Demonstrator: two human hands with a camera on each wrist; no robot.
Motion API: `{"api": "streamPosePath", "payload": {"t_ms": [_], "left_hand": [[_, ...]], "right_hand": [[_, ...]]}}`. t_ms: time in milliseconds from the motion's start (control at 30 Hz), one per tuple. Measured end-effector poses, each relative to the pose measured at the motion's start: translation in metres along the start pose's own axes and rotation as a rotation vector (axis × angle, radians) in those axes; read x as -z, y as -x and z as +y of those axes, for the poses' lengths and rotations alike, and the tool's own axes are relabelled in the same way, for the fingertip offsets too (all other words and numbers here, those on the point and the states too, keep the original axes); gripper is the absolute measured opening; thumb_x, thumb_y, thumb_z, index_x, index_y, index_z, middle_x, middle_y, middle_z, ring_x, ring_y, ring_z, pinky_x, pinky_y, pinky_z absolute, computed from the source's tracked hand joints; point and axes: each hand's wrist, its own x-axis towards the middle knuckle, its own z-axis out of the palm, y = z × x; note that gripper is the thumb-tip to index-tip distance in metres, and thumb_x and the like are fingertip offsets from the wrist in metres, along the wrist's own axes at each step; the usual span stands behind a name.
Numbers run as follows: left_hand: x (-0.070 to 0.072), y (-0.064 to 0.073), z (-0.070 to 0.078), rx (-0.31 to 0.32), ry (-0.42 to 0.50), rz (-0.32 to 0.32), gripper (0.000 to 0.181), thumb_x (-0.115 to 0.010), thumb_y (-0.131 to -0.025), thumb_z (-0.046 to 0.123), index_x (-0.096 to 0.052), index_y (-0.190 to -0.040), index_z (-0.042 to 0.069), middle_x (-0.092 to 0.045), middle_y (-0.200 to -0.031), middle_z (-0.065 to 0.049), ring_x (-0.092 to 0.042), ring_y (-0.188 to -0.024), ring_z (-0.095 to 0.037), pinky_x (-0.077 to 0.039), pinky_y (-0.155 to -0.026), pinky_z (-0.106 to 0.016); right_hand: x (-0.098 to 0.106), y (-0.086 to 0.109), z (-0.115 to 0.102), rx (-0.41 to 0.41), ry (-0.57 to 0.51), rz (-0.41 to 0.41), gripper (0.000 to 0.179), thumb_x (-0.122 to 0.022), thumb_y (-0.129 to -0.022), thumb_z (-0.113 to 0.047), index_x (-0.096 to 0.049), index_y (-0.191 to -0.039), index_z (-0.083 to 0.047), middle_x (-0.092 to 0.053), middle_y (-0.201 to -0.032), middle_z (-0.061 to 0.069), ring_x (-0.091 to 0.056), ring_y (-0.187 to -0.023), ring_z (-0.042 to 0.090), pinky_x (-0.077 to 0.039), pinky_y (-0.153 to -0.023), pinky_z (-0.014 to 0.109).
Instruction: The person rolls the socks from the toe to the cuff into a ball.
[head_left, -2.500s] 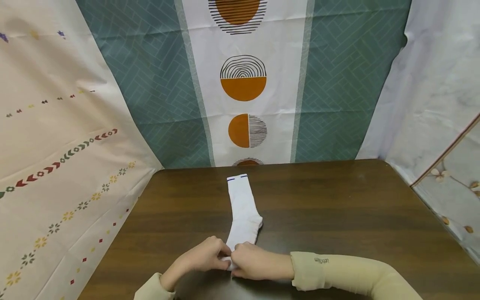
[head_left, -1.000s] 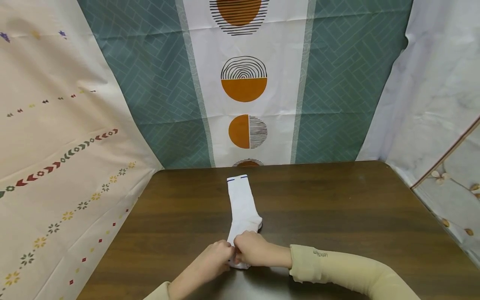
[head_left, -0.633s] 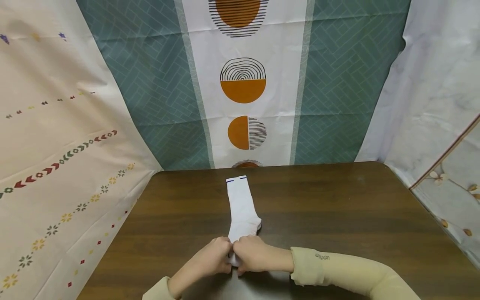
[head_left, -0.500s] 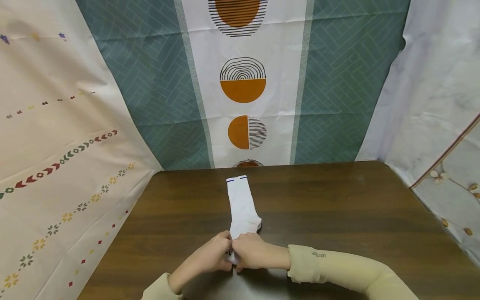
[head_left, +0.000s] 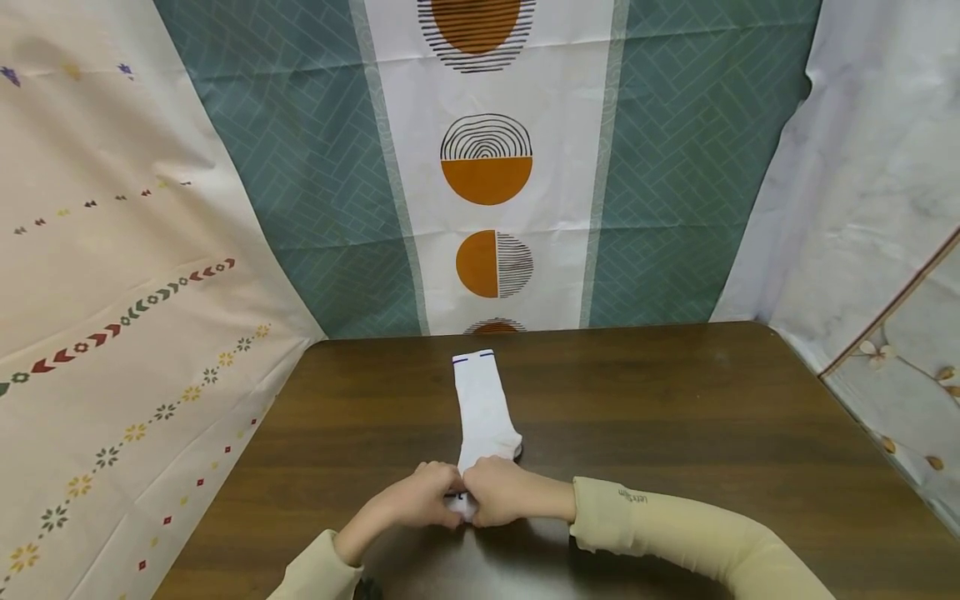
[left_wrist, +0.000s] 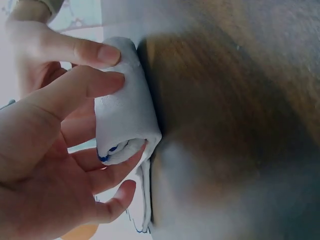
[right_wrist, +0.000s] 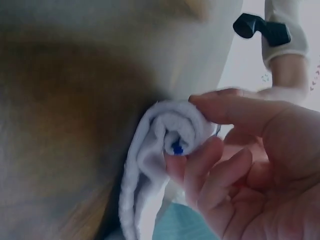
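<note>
A white sock [head_left: 482,404] with blue marks at its cuff lies lengthwise on the brown table, cuff away from me and heel to the right. Its near end is wound into a thick roll [left_wrist: 127,107], with a blue spot at the core in the right wrist view. My left hand [head_left: 422,496] grips the left end of this roll, thumb on the near side and fingers behind. At the other end, my right hand [head_left: 513,492] holds it the same way, thumb and fingers curled round the coil [right_wrist: 172,120]. Both hands nearly meet and cover much of the roll.
The dark wooden table [head_left: 637,417] extends to both sides of the sock. Patterned cloths hang round it: a green and white one [head_left: 517,192] behind, a cream one [head_left: 150,333] on the left, a marbled one [head_left: 862,208] on the right.
Both hands have worked a little away from me along the sock, regripping its near end. The rolled part has advanced and the flat stretch is shorter; the cuff stays in place.
</note>
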Motion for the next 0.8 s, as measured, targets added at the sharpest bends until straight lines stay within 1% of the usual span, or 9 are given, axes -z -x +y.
{"api": "streamPosePath", "payload": {"t_ms": [100,200,300,367,400,500,567,667,800], "left_hand": [[0.001,0.001,0.0,-0.02,-0.001,0.003,0.012,-0.078,-0.075,0.015,-0.068,-0.082,0.018,-0.054,-0.069,0.016,-0.039,-0.064,0.005,-0.033,-0.059,-0.017],[0.002,0.003,-0.001,-0.029,0.021,0.023,0.02,-0.077,-0.079,0.018,-0.068,-0.096,0.016,-0.068,-0.086,0.013,-0.053,-0.076,0.004,-0.042,-0.068,-0.018],[0.002,0.004,-0.002,-0.047,0.036,0.054,0.028,-0.077,-0.08,0.017,-0.064,-0.104,0.012,-0.072,-0.099,0.007,-0.059,-0.087,0.002,-0.047,-0.076,-0.019],[0.001,0.004,-0.002,-0.059,0.012,0.085,0.025,-0.077,-0.079,0.016,-0.065,-0.1,0.011,-0.072,-0.096,0.005,-0.06,-0.084,0.0,-0.048,-0.074,-0.018],[0.001,0.003,-0.001,-0.065,-0.018,0.105,0.023,-0.078,-0.078,0.017,-0.066,-0.097,0.011,-0.072,-0.092,0.006,-0.059,-0.082,0.0,-0.047,-0.072,-0.018],[0.0,0.002,0.002,-0.055,-0.095,0.171,0.017,-0.081,-0.074,0.018,-0.071,-0.087,0.013,-0.067,-0.081,0.007,-0.055,-0.074,-0.001,-0.044,-0.066,-0.017],[0.0,0.002,0.006,-0.042,-0.136,0.223,0.017,-0.083,-0.071,0.018,-0.07,-0.081,0.015,-0.065,-0.077,0.007,-0.054,-0.073,-0.004,-0.043,-0.064,-0.018],[-0.001,0.003,0.012,-0.021,-0.155,0.279,0.018,-0.083,-0.07,0.014,-0.067,-0.076,0.015,-0.062,-0.074,0.006,-0.054,-0.072,-0.005,-0.044,-0.06,-0.019],[0.0,0.003,0.019,-0.039,-0.23,0.321,0.018,-0.082,-0.07,0.009,-0.065,-0.067,0.015,-0.061,-0.066,0.006,-0.051,-0.067,-0.003,-0.043,-0.057,-0.018]], "right_hand": [[0.003,-0.003,0.005,0.027,-0.067,-0.024,0.032,-0.079,-0.069,-0.018,-0.049,-0.058,-0.016,-0.043,-0.05,-0.009,-0.035,-0.046,0.003,-0.029,-0.042,0.018],[0.005,-0.006,0.009,0.025,-0.122,-0.064,0.039,-0.079,-0.069,-0.016,-0.044,-0.053,-0.017,-0.036,-0.045,-0.012,-0.032,-0.043,0.001,-0.025,-0.039,0.016],[0.005,-0.01,0.013,0.004,-0.163,-0.11,0.039,-0.081,-0.07,-0.019,-0.045,-0.054,-0.017,-0.035,-0.046,-0.013,-0.033,-0.044,0.001,-0.027,-0.041,0.016],[0.007,-0.013,0.016,-0.011,-0.193,-0.141,0.036,-0.082,-0.07,-0.02,-0.05,-0.056,-0.016,-0.037,-0.048,-0.013,-0.035,-0.047,0.001,-0.029,-0.043,0.016],[0.007,-0.014,0.017,-0.02,-0.215,-0.154,0.033,-0.083,-0.07,-0.02,-0.052,-0.057,-0.015,-0.039,-0.049,-0.013,-0.037,-0.048,0.001,-0.03,-0.044,0.016],[0.009,-0.018,0.022,-0.033,-0.26,-0.19,0.028,-0.084,-0.07,-0.021,-0.06,-0.059,-0.012,-0.046,-0.05,-0.012,-0.04,-0.049,0.001,-0.033,-0.045,0.015],[0.01,-0.021,0.026,-0.045,-0.285,-0.215,0.023,-0.084,-0.07,-0.021,-0.064,-0.065,-0.01,-0.054,-0.055,-0.01,-0.044,-0.053,0.001,-0.036,-0.047,0.015],[0.011,-0.025,0.03,-0.08,-0.295,-0.253,0.02,-0.084,-0.071,-0.021,-0.068,-0.073,-0.009,-0.061,-0.065,-0.008,-0.048,-0.06,0.001,-0.04,-0.054,0.016],[0.011,-0.031,0.033,-0.148,-0.292,-0.3,0.02,-0.082,-0.074,-0.019,-0.068,-0.085,-0.01,-0.066,-0.078,-0.007,-0.053,-0.071,0.003,-0.045,-0.063,0.018]]}}
